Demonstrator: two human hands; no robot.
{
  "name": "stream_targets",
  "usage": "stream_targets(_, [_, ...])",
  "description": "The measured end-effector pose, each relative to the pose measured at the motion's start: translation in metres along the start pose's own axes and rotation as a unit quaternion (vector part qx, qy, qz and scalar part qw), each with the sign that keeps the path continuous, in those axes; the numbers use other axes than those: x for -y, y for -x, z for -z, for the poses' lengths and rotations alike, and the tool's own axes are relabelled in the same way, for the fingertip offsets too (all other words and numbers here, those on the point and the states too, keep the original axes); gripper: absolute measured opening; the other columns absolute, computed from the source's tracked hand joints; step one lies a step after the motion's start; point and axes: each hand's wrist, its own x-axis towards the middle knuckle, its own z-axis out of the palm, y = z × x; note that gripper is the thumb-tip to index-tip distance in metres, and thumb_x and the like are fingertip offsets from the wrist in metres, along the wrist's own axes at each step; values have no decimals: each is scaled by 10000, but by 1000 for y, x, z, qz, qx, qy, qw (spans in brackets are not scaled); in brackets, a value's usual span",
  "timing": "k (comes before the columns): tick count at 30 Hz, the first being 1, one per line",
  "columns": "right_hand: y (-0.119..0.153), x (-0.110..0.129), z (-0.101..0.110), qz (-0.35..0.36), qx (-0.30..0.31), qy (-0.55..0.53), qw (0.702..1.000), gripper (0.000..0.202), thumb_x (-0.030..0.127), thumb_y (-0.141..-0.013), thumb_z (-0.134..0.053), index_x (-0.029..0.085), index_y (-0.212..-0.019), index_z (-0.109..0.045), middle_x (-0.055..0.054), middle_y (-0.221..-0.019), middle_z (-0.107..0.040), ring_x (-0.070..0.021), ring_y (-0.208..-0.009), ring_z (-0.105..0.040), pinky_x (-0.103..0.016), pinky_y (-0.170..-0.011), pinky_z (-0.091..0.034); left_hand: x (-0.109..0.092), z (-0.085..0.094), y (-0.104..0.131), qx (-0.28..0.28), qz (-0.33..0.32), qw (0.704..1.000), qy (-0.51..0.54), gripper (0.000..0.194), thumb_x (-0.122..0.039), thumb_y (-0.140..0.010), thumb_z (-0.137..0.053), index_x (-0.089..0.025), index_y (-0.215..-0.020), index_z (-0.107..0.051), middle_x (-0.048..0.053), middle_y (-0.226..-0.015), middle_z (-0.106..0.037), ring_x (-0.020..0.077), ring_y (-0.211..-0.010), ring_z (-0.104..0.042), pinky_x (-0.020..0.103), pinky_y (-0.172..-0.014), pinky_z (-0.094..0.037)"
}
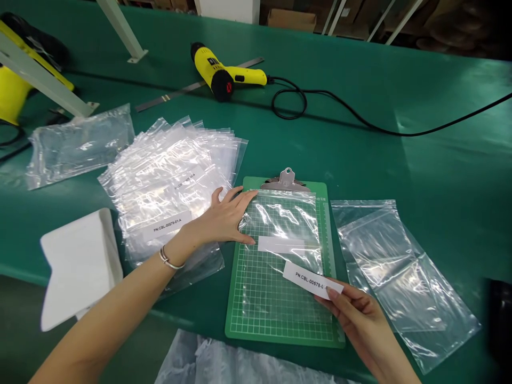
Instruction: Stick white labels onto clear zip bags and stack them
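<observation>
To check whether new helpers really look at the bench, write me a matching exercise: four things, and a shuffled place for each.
Things
1. Heat gun
2. Printed label
3. Bracelet
4. Gridded board

Places
A. Around the left wrist
B. Beneath the single clear bag that the left hand touches
C. Lying across the metal ruler
D. Pinched between the thumb and fingers of the right hand

Right pairs: 1-C, 2-D, 3-A, 4-B
</observation>
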Motion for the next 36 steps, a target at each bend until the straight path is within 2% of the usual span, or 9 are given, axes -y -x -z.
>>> stream_targets(6, [2,2,-3,12,-7,14,1000,279,341,-630,-779,245,-887,-727,-75,-914,-716,-243,-896,-649,-343,-860,-522,1,-2,1,3,-8,1000,-18,1008,-739,-670,-480,-185,-1404,-67,154,-1433,-255,372,-1304,-148,626,-1000,-18])
stream_targets(13, [14,11,-3,17,-81,46,996,329,399,-576,-792,205,-837,-741,-100,-897,-716,-276,-837,-654,-368,-769,-559,-1,1,1,34,-2,999,-42,934,-714,-722,-437,-191,-1417,-97,103,-1474,-178,361,-1321,-93,611,-1007,29])
stream_targets(18, [17,26,11,37,-130,97,986,338,402,-557,-801,204,-825,-744,-93,-835,-721,-243,-737,-656,-289,-647,-573,-2,2,0,47,4,997,-55,926,-700,-734,-429,-181,-1421,-86,83,-1486,-129,362,-1327,-77,618,-1007,13])
stream_targets(22, [8,31,7,60,-98,66,991,259,358,-594,-792,225,-811,-743,-69,-838,-724,-197,-708,-650,-252,-656,-555,-2,0,0,41,3,997,-63,938,-690,-732,-440,-171,-1422,-74,80,-1486,-131,361,-1328,-74,616,-1010,6])
stream_targets(27, [-10,21,-21,67,-4,17,998,247,379,-629,-765,230,-824,-740,-78,-839,-721,-246,-817,-650,-369,-803,-524,0,-2,0,38,0,997,-61,929,-686,-735,-432,-178,-1424,-72,81,-1487,-127,365,-1327,-75,602,-1019,27])
stream_targets(29, [-14,17,-29,47,13,23,999,262,378,-633,-764,224,-843,-737,-81,-871,-718,-238,-793,-651,-363,-763,-539,0,-2,0,36,-4,998,-59,921,-681,-741,-427,-173,-1424,-77,87,-1488,-121,371,-1326,-73,596,-1023,32])
stream_targets(31, [-15,17,-33,32,9,36,999,256,360,-626,-774,220,-838,-738,-74,-851,-721,-203,-733,-650,-289,-666,-550,-1,-1,1,40,-8,997,-58,939,-684,-732,-439,-159,-1423,-79,100,-1487,-117,387,-1323,-72,604,-1021,20])
stream_targets(33, [-15,19,-32,42,-9,47,998,236,343,-621,-781,221,-819,-741,-58,-751,-721,-155,-636,-627,-211,-553,-517,-1,0,1,49,-11,997,-58,984,-694,-706,-470,-145,-1422,-76,117,-1486,-111,402,-1319,-69,621,-1012,0])
stream_targets(36, [-14,27,-28,76,-34,72,994,238,367,-596,-791,230,-784,-744,-37,-601,-685,-132,-516,-571,-205,-446,-458,-1,-1,0,55,-14,997,-58,1049,-707,-663,-518,-132,-1419,-75,141,-1481,-117,412,-1314,-64,634,-1001,-9])
